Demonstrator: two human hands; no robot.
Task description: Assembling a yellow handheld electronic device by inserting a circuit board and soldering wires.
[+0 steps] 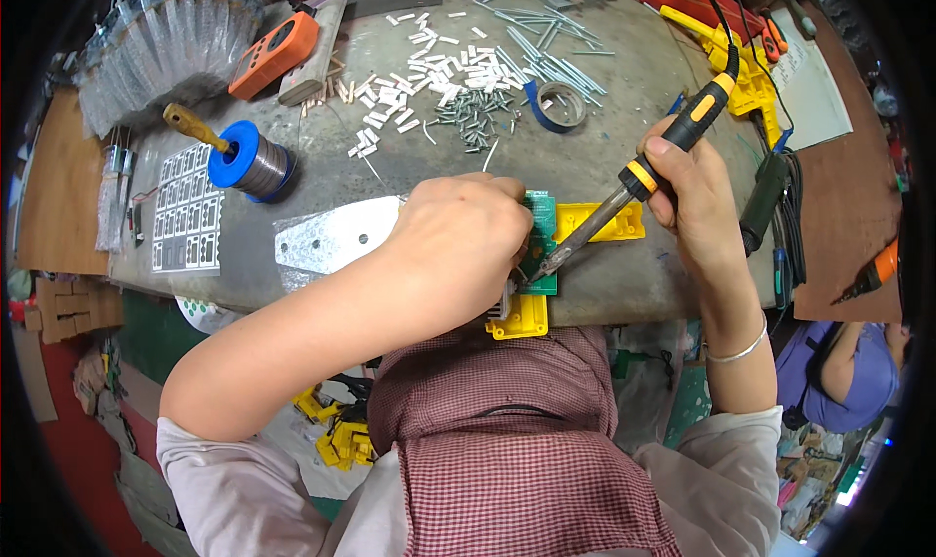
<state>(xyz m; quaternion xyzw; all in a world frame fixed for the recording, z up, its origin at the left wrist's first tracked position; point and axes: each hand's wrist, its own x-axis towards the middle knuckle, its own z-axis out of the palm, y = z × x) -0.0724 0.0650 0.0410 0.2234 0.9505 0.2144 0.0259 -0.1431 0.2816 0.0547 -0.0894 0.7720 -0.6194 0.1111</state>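
In my right hand [700, 192] is a soldering iron [698, 116], black and yellow, gripped by its handle. It slants down to the left, and its metal tip meets or lies just over a green circuit board [542, 216] near the table's front edge. My left hand [466, 230] is closed at the board's left side; its fingertips and whatever they pinch are hidden. Yellow plastic casing shows at the board's right [616, 222] and below it [524, 321]. A shiny metal plate [336, 237] with holes lies beside my left wrist.
A solder spool [261, 172] with a wooden-handled tool in it stands left. Farther back are white small pieces [390, 94], screws [476, 116], metal rods [556, 65], blue tape [559, 107] and an orange meter [275, 55]. Another person [843, 372] is at the right.
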